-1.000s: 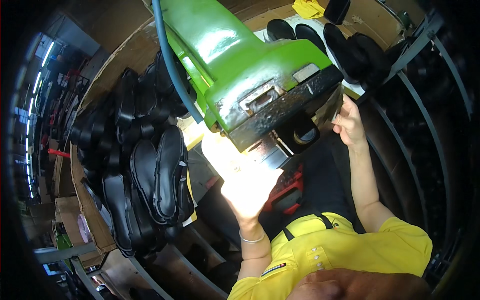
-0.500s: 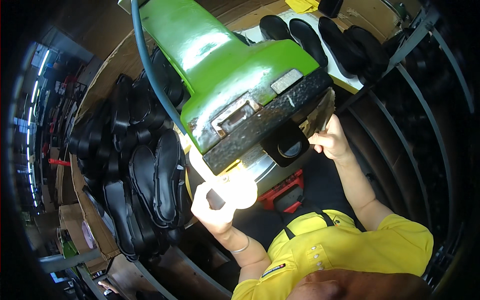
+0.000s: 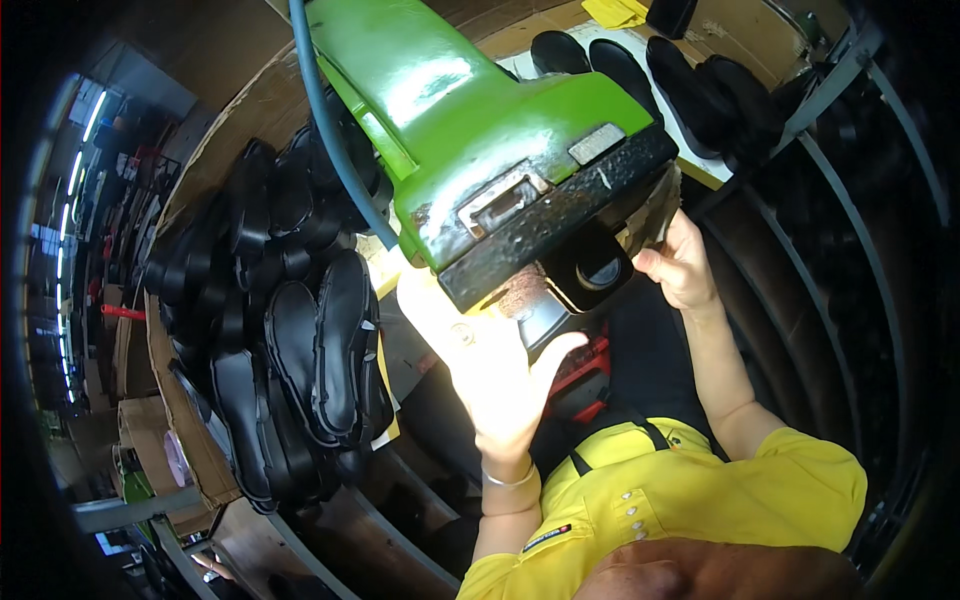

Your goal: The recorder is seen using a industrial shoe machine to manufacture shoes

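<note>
A green machine (image 3: 480, 110) with a black lower edge stands in front of me, its head hiding much of the work area. My left hand (image 3: 490, 375) is at the left underside of that head, in glaring light, fingers stretched out and thumb apart. No held thing shows in it. My right hand (image 3: 682, 268) is at the head's right end with fingers bent, beside a brownish flap (image 3: 652, 212). Whether it grips the flap I cannot make out. Between the hands hangs a black block (image 3: 585, 270) with a round opening.
Black shoe soles (image 3: 340, 340) are heaped in a cardboard box (image 3: 170, 400) on the left. More black soles (image 3: 690, 95) lie on a white surface behind the machine. A blue-grey hose (image 3: 325, 120) runs down the machine's left side. Metal rack bars (image 3: 830, 220) stand at right.
My left hand has opened from a bent grip and moved up and right, fingers now extended beneath the machine head. The right hand keeps nearly its place. The view has shifted slightly.
</note>
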A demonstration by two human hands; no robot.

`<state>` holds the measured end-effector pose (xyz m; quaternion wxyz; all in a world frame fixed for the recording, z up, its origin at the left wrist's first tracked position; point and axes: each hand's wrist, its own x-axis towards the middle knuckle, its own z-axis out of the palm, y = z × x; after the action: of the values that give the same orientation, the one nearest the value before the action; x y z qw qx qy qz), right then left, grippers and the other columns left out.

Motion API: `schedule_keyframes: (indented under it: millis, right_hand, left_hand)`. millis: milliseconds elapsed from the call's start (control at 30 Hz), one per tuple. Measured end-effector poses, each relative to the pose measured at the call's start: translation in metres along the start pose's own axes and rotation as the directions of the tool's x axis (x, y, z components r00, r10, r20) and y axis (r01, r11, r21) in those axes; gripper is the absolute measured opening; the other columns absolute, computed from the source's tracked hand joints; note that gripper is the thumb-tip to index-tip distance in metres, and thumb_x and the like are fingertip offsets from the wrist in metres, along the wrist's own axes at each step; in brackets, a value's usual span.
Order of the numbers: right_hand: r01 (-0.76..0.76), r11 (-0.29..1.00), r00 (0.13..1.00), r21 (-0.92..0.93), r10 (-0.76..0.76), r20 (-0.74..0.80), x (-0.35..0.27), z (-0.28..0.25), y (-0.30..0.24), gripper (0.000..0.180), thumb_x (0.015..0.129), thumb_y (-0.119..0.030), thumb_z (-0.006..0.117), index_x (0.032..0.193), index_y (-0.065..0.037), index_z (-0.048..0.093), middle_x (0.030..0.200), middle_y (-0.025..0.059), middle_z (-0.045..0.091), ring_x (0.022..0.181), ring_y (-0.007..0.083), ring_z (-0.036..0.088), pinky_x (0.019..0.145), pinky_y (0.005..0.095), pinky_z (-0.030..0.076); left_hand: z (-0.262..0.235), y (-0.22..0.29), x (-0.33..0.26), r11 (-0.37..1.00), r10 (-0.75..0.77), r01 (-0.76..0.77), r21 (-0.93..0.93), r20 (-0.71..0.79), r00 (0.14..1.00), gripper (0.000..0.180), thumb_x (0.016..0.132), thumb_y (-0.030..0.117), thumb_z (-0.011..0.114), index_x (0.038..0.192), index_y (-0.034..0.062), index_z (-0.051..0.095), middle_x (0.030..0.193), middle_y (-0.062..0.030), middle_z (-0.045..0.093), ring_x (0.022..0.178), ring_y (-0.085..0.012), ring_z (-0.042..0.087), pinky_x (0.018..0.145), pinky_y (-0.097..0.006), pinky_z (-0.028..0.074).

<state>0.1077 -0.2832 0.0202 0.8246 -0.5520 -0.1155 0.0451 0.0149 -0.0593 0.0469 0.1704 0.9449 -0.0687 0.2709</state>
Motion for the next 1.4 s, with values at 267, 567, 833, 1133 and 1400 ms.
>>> schedule_keyframes:
  millis: [267, 567, 833, 1133, 1400]
  right_hand:
    - [-0.159, 0.981, 0.985, 0.112, 0.166, -0.050, -0.003, 0.013, 0.004, 0.032, 0.082, -0.003, 0.072, 0.109, -0.003, 0.054, 0.094, 0.0014, 0.061, 0.065, -0.0005, 0.049, 0.045, 0.0144, 0.029]
    - [-0.040, 0.999, 0.998, -0.028, 0.042, 0.053, -0.016, 0.038, 0.025, 0.028, 0.081, 0.001, 0.071, 0.103, 0.000, 0.054, 0.095, 0.0042, 0.061, 0.089, 0.0086, 0.057, 0.079, 0.0246, 0.047]
    - [-0.115, 0.993, 0.992, 0.031, 0.117, -0.049, -0.005, 0.019, 0.005, 0.030, 0.082, -0.002, 0.071, 0.106, 0.000, 0.054, 0.098, 0.0052, 0.062, 0.087, 0.0089, 0.058, 0.074, 0.0222, 0.047]
    - [-0.277, 0.958, 0.961, -0.076, 0.277, -0.003, -0.015, 0.042, 0.016, 0.035, 0.078, -0.012, 0.077, 0.104, -0.001, 0.057, 0.084, 0.0033, 0.064, 0.048, 0.0022, 0.049, 0.039, 0.0172, 0.038]
    - [-0.049, 0.991, 0.994, -0.121, 0.061, 0.096, -0.022, 0.055, 0.029, 0.034, 0.076, -0.005, 0.079, 0.102, 0.000, 0.059, 0.095, 0.0057, 0.066, 0.085, 0.0095, 0.062, 0.075, 0.0254, 0.052]
  left_hand:
    - [-0.024, -0.009, 0.025, 0.986, -0.008, 0.027, -0.167, 0.113, 0.994, 0.035, 0.084, 0.032, 0.072, 0.086, 0.0000, 0.057, 0.069, -0.0080, 0.053, 0.060, -0.0201, 0.052, 0.064, -0.030, 0.049]
    - [-0.028, -0.035, 0.005, 0.970, -0.007, 0.061, -0.236, 0.222, 0.975, 0.035, 0.077, 0.032, 0.076, 0.092, 0.0045, 0.061, 0.084, -0.0069, 0.061, 0.072, -0.0220, 0.058, 0.069, -0.030, 0.050]
    - [0.019, -0.010, 0.007, 0.978, 0.182, -0.174, 0.111, -0.065, 0.981, 0.039, 0.073, 0.028, 0.083, 0.100, 0.0064, 0.064, 0.086, -0.0065, 0.061, 0.074, -0.0217, 0.060, 0.066, -0.031, 0.049]
    - [0.006, -0.049, -0.009, 0.834, 0.181, -0.268, 0.483, 0.219, 0.959, 0.044, 0.097, 0.049, 0.041, 0.074, 0.0133, 0.052, 0.064, 0.0008, 0.047, 0.061, -0.0109, 0.052, 0.059, -0.030, 0.047]
    - [0.004, -0.055, -0.029, 0.892, -0.242, 0.343, -0.293, 0.332, 0.912, 0.022, 0.074, 0.021, 0.076, 0.075, 0.0072, 0.058, 0.064, 0.0007, 0.051, 0.058, -0.0097, 0.045, 0.055, -0.025, 0.039]
